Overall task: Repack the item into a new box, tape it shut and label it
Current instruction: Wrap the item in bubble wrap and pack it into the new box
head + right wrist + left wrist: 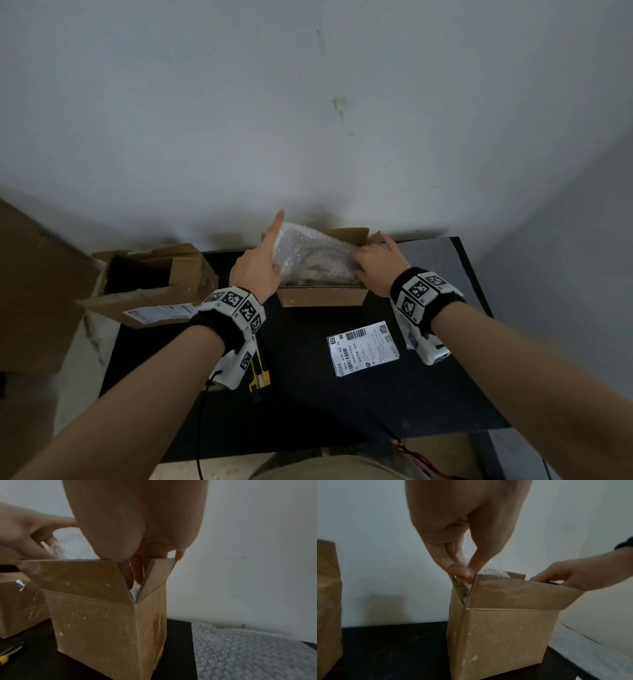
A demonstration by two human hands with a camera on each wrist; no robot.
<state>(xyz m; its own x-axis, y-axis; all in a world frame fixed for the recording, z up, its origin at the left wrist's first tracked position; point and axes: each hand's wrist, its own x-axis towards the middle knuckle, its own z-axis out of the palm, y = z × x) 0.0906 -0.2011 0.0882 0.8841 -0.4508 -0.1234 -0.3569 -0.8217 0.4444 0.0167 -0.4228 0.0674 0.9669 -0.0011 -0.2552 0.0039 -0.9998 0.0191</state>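
Note:
A bubble-wrapped item (pixel 311 257) stands partly inside the open new cardboard box (pixel 322 297) at the back middle of the black table, with its top sticking out. My left hand (pixel 260 263) holds the item's left edge; its index finger points up along the wrap. In the left wrist view, the left hand (pixel 467 570) pinches the wrap at the box's corner. My right hand (pixel 375 262) holds the item's right side, and its fingers (pixel 135 574) reach down inside the right flap (pixel 157 574). A white shipping label (pixel 363 347) lies flat in front of the box.
The old opened box (pixel 154 274) with a label on its flap stands at the table's left edge. A yellow utility knife (pixel 258 375) lies under my left wrist. A loose bubble-wrap sheet (pixel 248 653) lies at the back right. A wall rises just behind the table.

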